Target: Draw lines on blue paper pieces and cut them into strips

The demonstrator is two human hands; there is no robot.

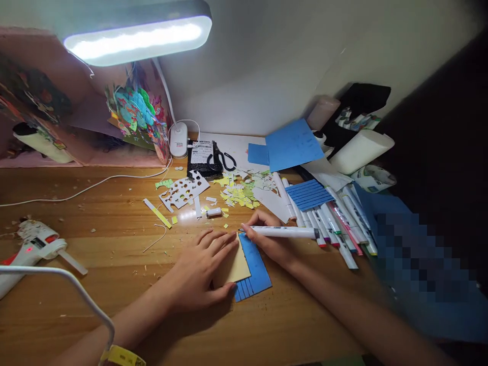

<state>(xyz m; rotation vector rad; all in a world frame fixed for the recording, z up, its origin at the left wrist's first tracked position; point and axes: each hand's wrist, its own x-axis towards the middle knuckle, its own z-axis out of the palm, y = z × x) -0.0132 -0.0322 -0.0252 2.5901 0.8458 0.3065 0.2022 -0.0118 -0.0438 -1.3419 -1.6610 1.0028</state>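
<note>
Under my left hand (206,267) lies a pale yellow card (238,269), with the fingers spread flat over it. The card rests on a blue piece of board (261,274) that carries several dark parallel lines near its front edge. My right hand (269,236) is closed around a white marker pen (284,232), its tip at the top of the yellow card's right edge. Whether the tip touches the board I cannot tell. A white marker cap (213,213) lies just beyond my hands. Farther right sits another blue piece with dark lines (309,194), on top of several markers (343,218).
Yellow and green paper scraps (240,192) are strewn behind my hands, near black-handled scissors (221,161). A glue gun (40,244) lies at the left with its cable in front. A lit lamp (139,38) hangs above. Blue sheets (293,146) lie at the back right.
</note>
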